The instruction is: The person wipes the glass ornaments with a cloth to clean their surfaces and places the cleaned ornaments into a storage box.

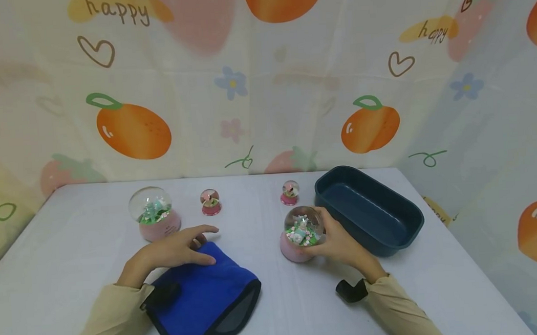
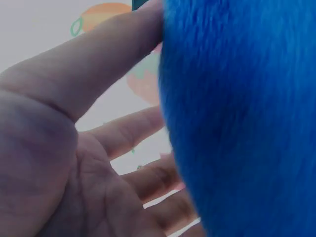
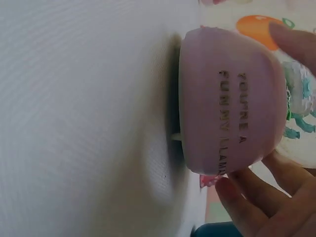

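Observation:
My right hand (image 1: 339, 240) grips a snow globe (image 1: 302, 232) with a pink base, thumb and fingers around its glass. Inside are a pale figure and green foliage with small flowers. In the right wrist view the base (image 3: 232, 103) bears the words "YOU'RE A FUNNY LLAMA"; a dark shadow gap separates its underside from the white cloth. My left hand (image 1: 174, 252) lies over a folded blue cloth (image 1: 207, 294) with dark edging. Its fingers are loosely extended, and the thumb (image 2: 94, 54) reaches the edge of the blue fabric (image 2: 247, 118) in the left wrist view.
Another large snow globe (image 1: 153, 213) stands behind my left hand. Two small pink-based globes, a left one (image 1: 210, 202) and a right one (image 1: 290, 192), stand farther back. A dark blue rectangular basin (image 1: 367, 205) sits right of my right hand. A printed curtain (image 1: 255, 107) hangs behind the table.

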{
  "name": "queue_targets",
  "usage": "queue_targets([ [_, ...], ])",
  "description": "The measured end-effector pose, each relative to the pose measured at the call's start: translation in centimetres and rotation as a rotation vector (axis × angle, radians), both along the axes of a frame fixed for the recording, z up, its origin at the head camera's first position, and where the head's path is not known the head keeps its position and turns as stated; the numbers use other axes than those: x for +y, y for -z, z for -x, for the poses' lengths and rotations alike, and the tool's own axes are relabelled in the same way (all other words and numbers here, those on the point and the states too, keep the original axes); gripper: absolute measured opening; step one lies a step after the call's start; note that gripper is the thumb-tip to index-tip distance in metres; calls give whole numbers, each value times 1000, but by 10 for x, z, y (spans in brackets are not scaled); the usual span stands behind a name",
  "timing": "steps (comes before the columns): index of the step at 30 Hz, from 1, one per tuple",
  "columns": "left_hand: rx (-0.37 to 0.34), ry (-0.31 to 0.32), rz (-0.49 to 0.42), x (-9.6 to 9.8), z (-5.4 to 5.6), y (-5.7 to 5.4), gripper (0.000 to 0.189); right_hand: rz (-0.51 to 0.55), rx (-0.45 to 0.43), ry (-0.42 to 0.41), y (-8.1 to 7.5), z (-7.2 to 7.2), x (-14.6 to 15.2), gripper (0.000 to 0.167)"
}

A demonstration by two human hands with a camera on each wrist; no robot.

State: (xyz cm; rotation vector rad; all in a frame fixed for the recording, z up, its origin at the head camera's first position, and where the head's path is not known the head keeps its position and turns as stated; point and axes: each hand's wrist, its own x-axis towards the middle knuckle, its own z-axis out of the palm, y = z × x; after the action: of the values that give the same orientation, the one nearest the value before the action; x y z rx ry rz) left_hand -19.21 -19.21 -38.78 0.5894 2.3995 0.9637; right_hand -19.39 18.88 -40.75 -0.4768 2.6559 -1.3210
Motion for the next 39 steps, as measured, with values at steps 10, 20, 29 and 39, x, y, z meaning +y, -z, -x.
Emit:
queue_targets([
  [10,-43,-26,227,-11,-1,-5,68,82,-31,-82,7,5,5,80],
  [20,-25,-26,138,-2,1,-4,69,87,-39,-59,11,6,5,82],
  [29,99,-102,-1,1,5,-2,69,77,11,-26,15,5,2,80],
  [39,196,-280,-104,2,8,-3,47,21,101,18,11,1,-2,67],
])
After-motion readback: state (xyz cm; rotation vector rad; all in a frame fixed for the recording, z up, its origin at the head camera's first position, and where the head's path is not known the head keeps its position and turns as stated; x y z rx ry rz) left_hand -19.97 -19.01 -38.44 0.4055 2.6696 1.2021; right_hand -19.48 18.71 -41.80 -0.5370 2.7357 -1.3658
